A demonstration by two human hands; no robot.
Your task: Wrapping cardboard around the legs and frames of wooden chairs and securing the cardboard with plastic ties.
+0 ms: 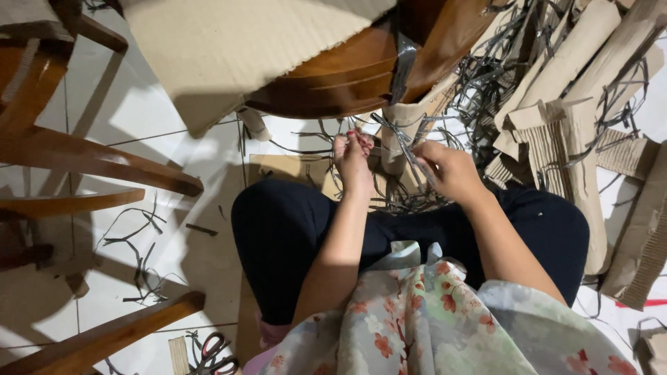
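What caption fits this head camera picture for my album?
Seated on a tiled floor, left hand and right hand grip dark strips around a cardboard roll.

A rolled brown cardboard piece (393,142) stands upright, wrapped in thin dark strips (410,156).

torn brown corrugated cardboard pieces (570,139) heaped at right, flat tan cardboard sheet (229,48) above

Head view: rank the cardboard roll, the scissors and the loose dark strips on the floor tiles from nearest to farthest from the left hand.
1. Cardboard roll: just right of the left hand, between both hands.
2. Loose dark strips: on the floor tiles, lower left.
3. Scissors: at the bottom edge, left of the knee.
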